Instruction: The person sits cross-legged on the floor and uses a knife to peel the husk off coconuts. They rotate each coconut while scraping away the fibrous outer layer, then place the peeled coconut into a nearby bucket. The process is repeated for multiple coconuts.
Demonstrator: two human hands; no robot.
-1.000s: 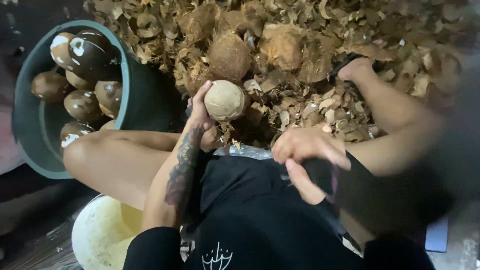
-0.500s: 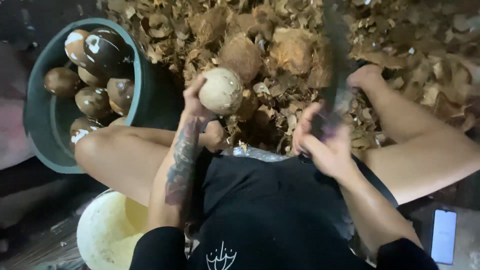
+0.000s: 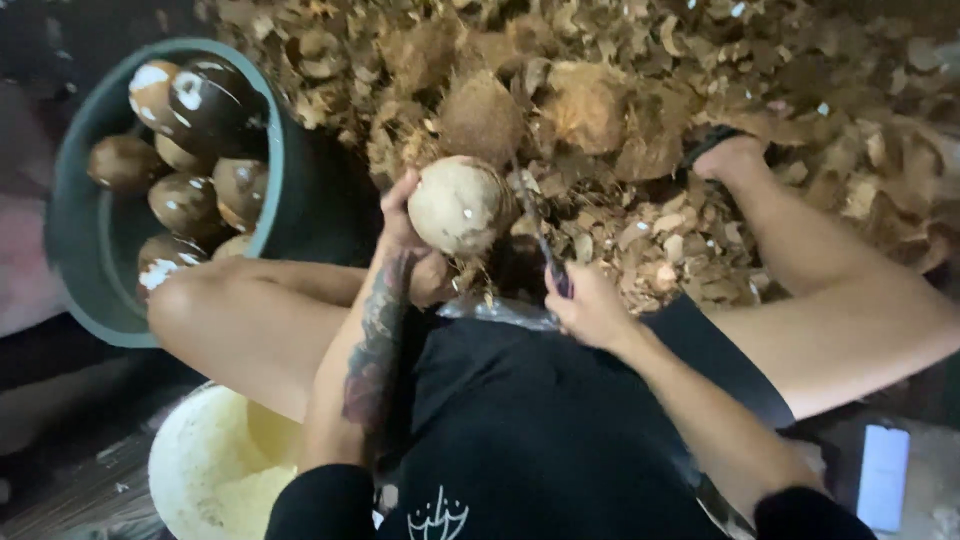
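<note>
Pale, partly peeled coconut [image 3: 460,205] sits at centre, raised above the lap and in front of a far heap of brown husk scraps [image 3: 640,120]. Left hand [image 3: 405,235] cups it from the left and beneath, fingers [image 3: 400,195] curled closed against its shell. Right hand [image 3: 590,305], just right of and nearer than the coconut, is clenched around the handle of a knife [image 3: 540,240], whose dark blade angles up to touch the coconut's right side. Far left, a green tub [image 3: 75,240] holds dark peeled coconuts [image 3: 205,95]. Near left stands a pale yellow bucket [image 3: 200,455].
</note>
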